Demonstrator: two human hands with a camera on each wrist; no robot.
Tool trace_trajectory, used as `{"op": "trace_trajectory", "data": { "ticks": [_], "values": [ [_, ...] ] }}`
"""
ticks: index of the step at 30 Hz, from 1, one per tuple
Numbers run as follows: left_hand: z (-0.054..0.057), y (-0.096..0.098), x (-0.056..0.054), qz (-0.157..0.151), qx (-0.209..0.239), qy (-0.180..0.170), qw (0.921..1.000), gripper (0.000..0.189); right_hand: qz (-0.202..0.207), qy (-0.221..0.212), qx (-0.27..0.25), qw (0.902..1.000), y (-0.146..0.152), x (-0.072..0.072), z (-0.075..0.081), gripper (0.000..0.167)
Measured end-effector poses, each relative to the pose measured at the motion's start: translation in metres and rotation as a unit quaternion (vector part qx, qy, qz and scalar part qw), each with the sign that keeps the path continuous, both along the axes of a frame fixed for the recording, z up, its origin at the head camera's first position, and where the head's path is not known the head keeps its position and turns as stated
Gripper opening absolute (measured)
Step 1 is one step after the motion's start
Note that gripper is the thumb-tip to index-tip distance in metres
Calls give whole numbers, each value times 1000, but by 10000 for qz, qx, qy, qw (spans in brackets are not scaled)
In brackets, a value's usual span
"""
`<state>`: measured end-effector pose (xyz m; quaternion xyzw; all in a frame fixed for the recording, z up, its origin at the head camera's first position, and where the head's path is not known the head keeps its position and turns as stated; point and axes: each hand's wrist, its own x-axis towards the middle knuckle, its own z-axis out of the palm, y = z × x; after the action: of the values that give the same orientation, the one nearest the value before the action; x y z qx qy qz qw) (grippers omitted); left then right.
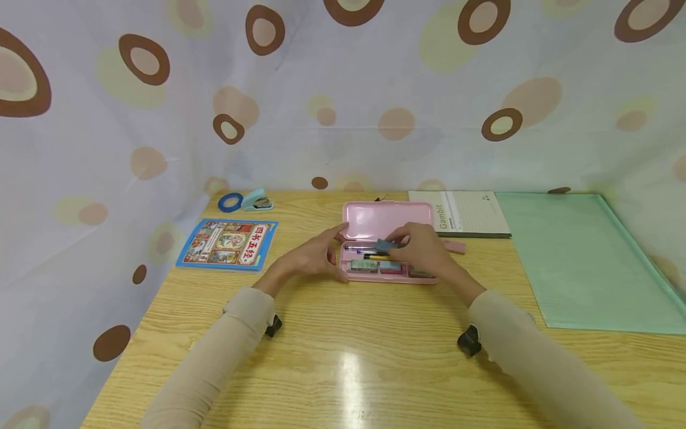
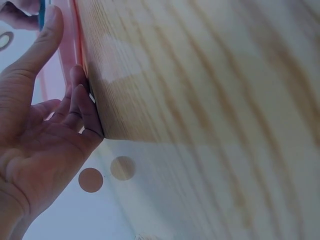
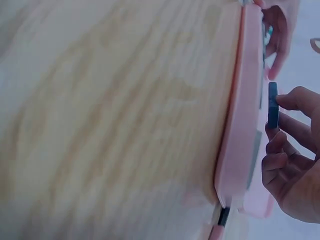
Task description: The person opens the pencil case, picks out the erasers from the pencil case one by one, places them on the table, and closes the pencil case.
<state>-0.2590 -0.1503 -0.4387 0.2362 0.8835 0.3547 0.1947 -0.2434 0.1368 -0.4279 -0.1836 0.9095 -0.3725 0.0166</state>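
Note:
A pink pencil case (image 1: 388, 280) lies open on the table, its lid (image 1: 375, 217) tipped back. My left hand (image 1: 313, 256) holds the case's left end, thumb at the front corner and fingers near the hinge side. Over the case, my right hand (image 1: 426, 250) pinches a small flat dark-blue block (image 3: 273, 105) between thumb and fingers; its exact kind cannot be told. Inside are a yellow pen (image 1: 377, 257), other pens, a pale green block (image 1: 363, 266) and a pink-and-blue block (image 1: 391, 267). My right hand hides part of the tray.
Right of the case lies a pink stick-like piece (image 1: 455, 246). Behind are a notebook (image 1: 474, 211) and a green sheet or folder (image 1: 584, 262). At left are a blue picture book (image 1: 227, 244), a blue tape roll (image 1: 230, 202) and a light-blue stapler (image 1: 257, 201).

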Motion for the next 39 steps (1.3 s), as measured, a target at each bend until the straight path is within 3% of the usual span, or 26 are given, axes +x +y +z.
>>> {"op": "trace_trajectory", "data": {
  "ticks": [5,23,32,39],
  "values": [
    [0,0,1,13,28,-16,10000,123,-204,162,53,9996,24,1,8,24],
    [0,-1,1,15,34,-10,10000,123,-1116,-125,453,9926,127,14,11,46],
    [-1,0,-1,-31,-5,46,10000,125,-1010,-122,773,9918,169,13,-3,38],
    [1,0,0,-22,-50,35,10000,125,-914,-209,908,9914,179,8,-9,33]
  ]
}}
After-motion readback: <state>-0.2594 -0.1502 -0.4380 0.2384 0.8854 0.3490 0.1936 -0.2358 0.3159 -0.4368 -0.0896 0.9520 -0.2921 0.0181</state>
